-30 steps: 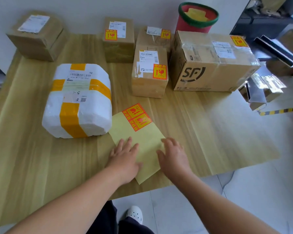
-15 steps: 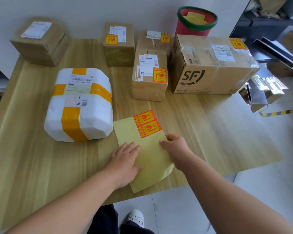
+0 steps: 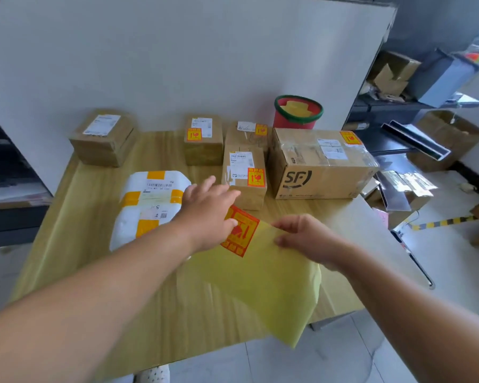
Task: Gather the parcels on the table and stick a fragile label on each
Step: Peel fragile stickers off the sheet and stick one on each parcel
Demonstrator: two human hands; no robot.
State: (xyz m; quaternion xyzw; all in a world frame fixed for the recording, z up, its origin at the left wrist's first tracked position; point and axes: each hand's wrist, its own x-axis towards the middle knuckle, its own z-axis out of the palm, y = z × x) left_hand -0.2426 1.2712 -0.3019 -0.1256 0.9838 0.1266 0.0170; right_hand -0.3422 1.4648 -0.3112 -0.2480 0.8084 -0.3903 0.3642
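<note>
Left hand (image 3: pixel 208 214): fingers stretched forward, thumb on the left edge of the fragile label (image 3: pixel 241 233); whether it pinches the label cannot be told.
Right hand (image 3: pixel 307 239): pinches the top edge of the yellow backing sheet (image 3: pixel 260 286), held above the wooden table (image 3: pixel 75 230).
Fragile label: on the sheet's upper corner, between the hands.
Parcels: the white foam parcel (image 3: pixel 150 205) lies left of the hands. The SF carton (image 3: pixel 321 164) and the stickered cardboard boxes (image 3: pixel 244 175) stand behind.

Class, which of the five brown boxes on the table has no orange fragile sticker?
The box at the back left corner: it carries only a white label, the other four each show an orange sticker.
</note>
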